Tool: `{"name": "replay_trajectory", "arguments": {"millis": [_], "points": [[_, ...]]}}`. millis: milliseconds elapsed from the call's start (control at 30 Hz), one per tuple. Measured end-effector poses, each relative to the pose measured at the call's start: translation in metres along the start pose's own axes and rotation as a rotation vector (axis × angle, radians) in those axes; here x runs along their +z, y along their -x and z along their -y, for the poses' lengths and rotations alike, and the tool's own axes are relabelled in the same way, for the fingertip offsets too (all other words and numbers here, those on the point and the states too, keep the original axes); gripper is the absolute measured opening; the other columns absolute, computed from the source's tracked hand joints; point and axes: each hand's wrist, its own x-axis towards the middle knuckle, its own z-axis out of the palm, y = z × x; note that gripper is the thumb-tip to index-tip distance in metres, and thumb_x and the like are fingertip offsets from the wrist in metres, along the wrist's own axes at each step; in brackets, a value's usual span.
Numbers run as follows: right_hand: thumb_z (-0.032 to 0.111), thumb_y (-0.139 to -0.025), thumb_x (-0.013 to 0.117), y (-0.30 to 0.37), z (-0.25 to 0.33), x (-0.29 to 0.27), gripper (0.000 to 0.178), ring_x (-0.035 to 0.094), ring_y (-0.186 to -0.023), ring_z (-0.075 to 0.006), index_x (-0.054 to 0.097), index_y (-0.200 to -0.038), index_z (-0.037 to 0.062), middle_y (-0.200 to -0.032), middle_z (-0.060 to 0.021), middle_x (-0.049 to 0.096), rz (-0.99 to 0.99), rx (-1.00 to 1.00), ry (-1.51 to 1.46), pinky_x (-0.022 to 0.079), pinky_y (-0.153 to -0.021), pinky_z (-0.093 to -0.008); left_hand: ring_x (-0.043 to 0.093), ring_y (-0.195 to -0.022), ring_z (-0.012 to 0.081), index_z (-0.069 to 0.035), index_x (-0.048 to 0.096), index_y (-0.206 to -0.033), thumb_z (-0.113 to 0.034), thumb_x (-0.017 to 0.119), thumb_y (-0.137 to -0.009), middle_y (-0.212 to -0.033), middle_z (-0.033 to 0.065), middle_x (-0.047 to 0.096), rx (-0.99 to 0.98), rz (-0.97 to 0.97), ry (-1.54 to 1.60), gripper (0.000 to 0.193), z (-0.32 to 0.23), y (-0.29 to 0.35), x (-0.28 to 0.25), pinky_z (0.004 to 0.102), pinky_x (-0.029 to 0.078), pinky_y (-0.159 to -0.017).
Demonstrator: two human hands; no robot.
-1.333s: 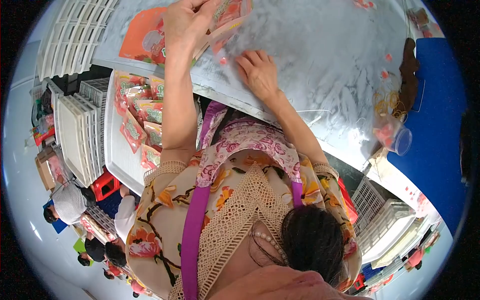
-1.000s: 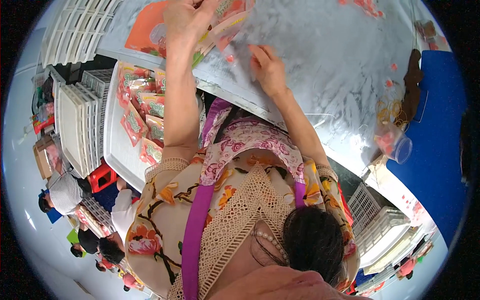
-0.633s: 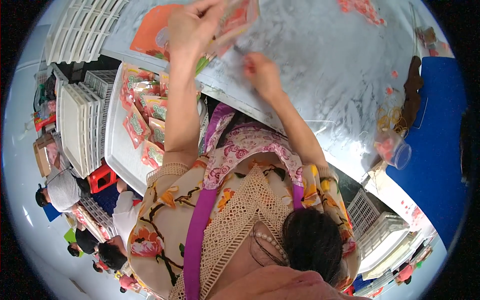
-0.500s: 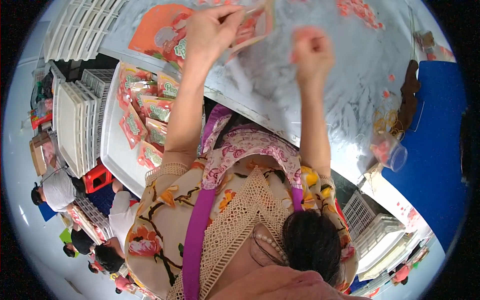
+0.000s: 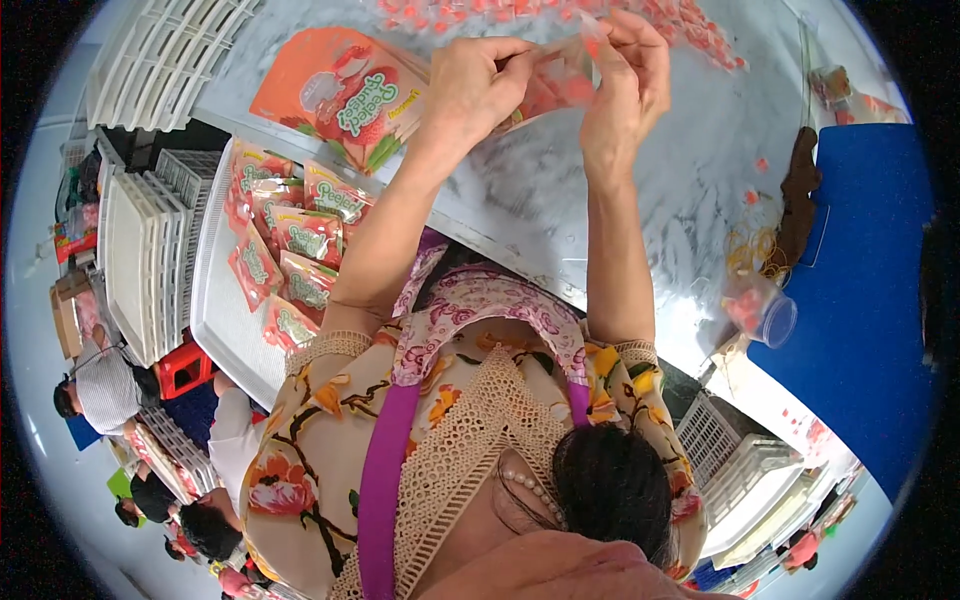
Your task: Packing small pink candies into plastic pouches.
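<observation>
My left hand (image 5: pixel 475 95) is closed on the edge of a pouch (image 5: pixel 557 82) with a clear side, through which pink-red pieces show. At the pouch's other end is my right hand (image 5: pixel 625 100), its fingers pinched around a small pink wrapped piece (image 5: pixel 594 32) by the pouch's edge. How far that piece reaches inside I cannot tell. Left of my left hand, flat orange-and-red printed pouches (image 5: pixel 340 95) lie on the grey table (image 5: pixel 560 200). Beyond my hands is a spread of small pink-red wrapped pieces (image 5: pixel 690 38).
At my left a white tray (image 5: pixel 215 290) holds several filled pouches (image 5: pixel 308 236). White crates (image 5: pixel 150 265) are stacked beyond it. On the right are a clear plastic cup (image 5: pixel 762 312), rubber bands (image 5: pixel 752 248) and a blue surface (image 5: pixel 870 250). Other people (image 5: pixel 110 385) work at the far left.
My right hand has come left and up to the pouch, bringing pink pieces from the open table. My left hand and the pouch have shifted right, uncovering more of the flat pouches.
</observation>
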Motion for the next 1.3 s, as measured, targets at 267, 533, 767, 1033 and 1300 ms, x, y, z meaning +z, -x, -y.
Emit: {"name": "replay_trajectory", "arguments": {"millis": [267, 533, 767, 1033, 1300], "points": [[-0.008, -0.078, 0.049, -0.008, -0.016, -0.016, 0.022, 0.057, -0.088, -0.0112, 0.062, -0.094, -0.0002, -0.098, -0.006, 0.065, 0.208, -0.213, 0.442, 0.045, -0.076, -0.0235, 0.057, -0.049, 0.0091, -0.005, 0.072, -0.096, -0.014, 0.058, -0.084, -0.063, 0.0069, 0.067, -0.057, -0.049, 0.178, 0.02, -0.002, -0.003, 0.001, 0.0253, 0.046, -0.052], [0.004, -0.08, 0.07, 0.059, 0.01, -0.009, 0.029, 0.06, -0.102, -0.0174, 0.065, -0.109, 0.0026, -0.114, -0.0107, 0.061, 0.157, -0.044, 0.601, 0.051, -0.082, -0.0301, 0.055, -0.052, 0.0088, -0.002, 0.06, -0.115, -0.013, 0.059, -0.089, -0.068, 0.0022, 0.061, -0.069, -0.074, 0.601, 0.028, 0.014, -0.003, 0.005, 0.0247, 0.044, -0.047], [0.004, -0.084, 0.068, 0.047, -0.012, -0.056, 0.019, 0.064, -0.086, -0.0168, 0.069, -0.102, 0.0008, -0.102, -0.0109, 0.064, 0.124, -0.244, 0.739, 0.054, -0.074, -0.0274, 0.057, -0.064, 0.0087, -0.002, 0.061, -0.114, -0.012, 0.057, -0.092, -0.072, 0.0002, 0.061, 0.188, -0.195, 0.183, 0.024, 0.066, -0.02, -0.004, 0.024, 0.047, -0.056], [-0.001, -0.081, 0.067, 0.053, -0.022, -0.031, 0.008, 0.061, -0.075, -0.0165, 0.07, -0.088, 0.0004, -0.085, -0.0072, 0.065, 0.102, -0.276, 0.724, 0.049, -0.065, -0.026, 0.057, -0.08, 0.0071, -0.002, 0.068, -0.099, -0.003, 0.055, -0.092, -0.093, 0.0007, 0.063, 0.213, 0.026, 0.528, 0.014, 0.064, 0.01, 0.042, 0.022, 0.046, -0.069], [0.0, -0.08, 0.069, 0.03, -0.022, -0.062, 0.001, 0.059, -0.072, -0.0136, 0.068, -0.081, -0.0005, -0.08, -0.0069, 0.063, -0.011, -0.093, 0.596, 0.049, -0.061, -0.0266, 0.062, -0.077, 0.0109, 0.002, 0.067, -0.096, 0.001, 0.062, -0.084, -0.083, 0.0028, 0.066, -0.096, -0.125, 1.077, 0.013, 0.081, 0.012, -0.008, 0.0233, 0.05, -0.069]]}}
